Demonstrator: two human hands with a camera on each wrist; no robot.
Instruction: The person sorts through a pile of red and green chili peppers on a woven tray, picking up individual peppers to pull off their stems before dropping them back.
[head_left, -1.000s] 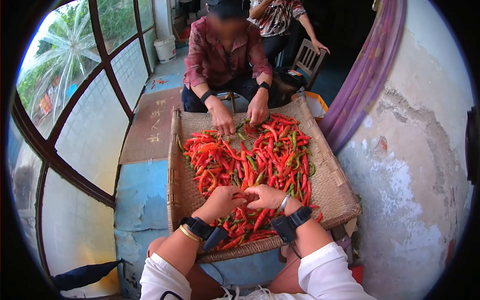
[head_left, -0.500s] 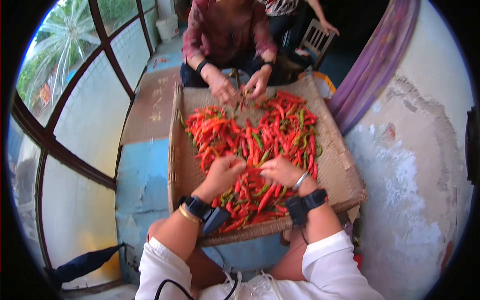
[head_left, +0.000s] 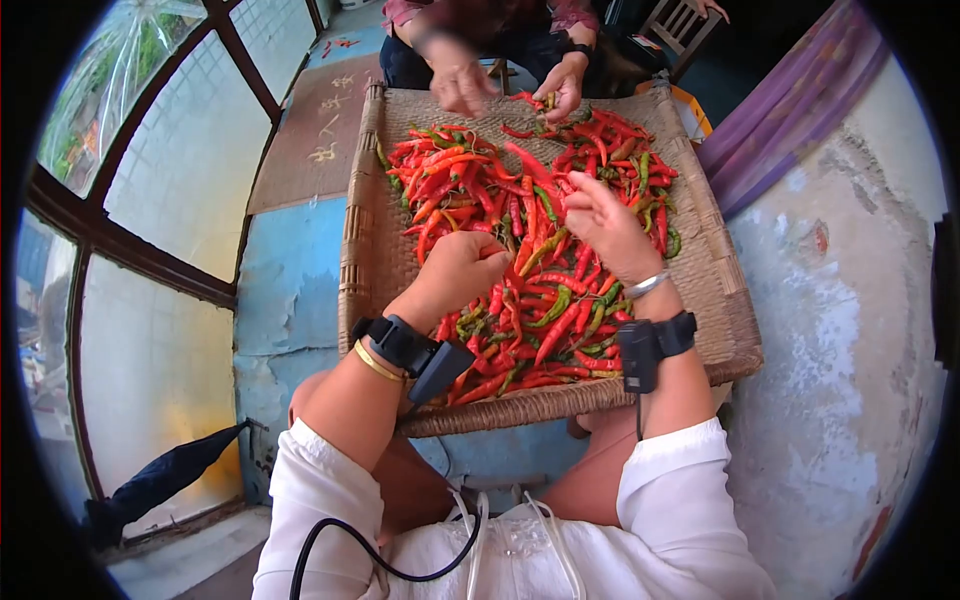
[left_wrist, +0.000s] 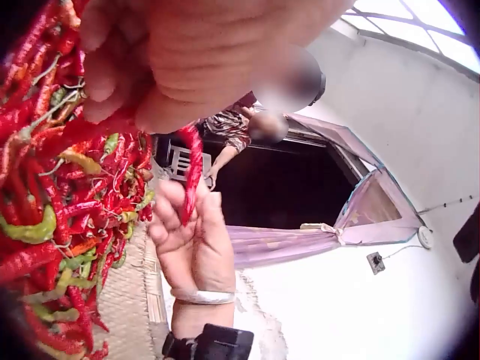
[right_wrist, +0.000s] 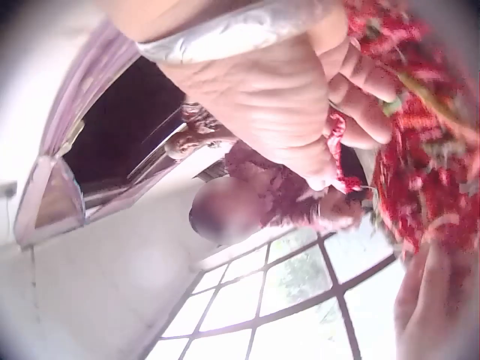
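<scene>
My right hand point(head_left: 612, 230) is raised over the pile, its thumb and fingers pinching a red chili pepper point(left_wrist: 193, 176). The pepper's upper end overlaps my left hand in the left wrist view. Lower and to the left, my left hand point(head_left: 458, 270) is curled above the near part of the heap of chili peppers point(head_left: 550, 310). Smooth red shows between its thumb and fingers in the left wrist view, apparently a chili pepper; the hand hides it in the head view. The heap, mostly red with some green ones, lies in a woven tray point(head_left: 700, 290).
Across the tray, another person's hands point(head_left: 460, 88) work above the far peppers, one of them holding some. Paned windows point(head_left: 160, 190) run along the left; a purple curtain point(head_left: 800, 90) and a peeling wall point(head_left: 810, 330) stand on the right. A dark cable point(head_left: 310, 560) crosses my lap.
My hands have moved apart: the right has gone forward and to the right with the chili pepper, the left stays nearer. The head view has tilted further down.
</scene>
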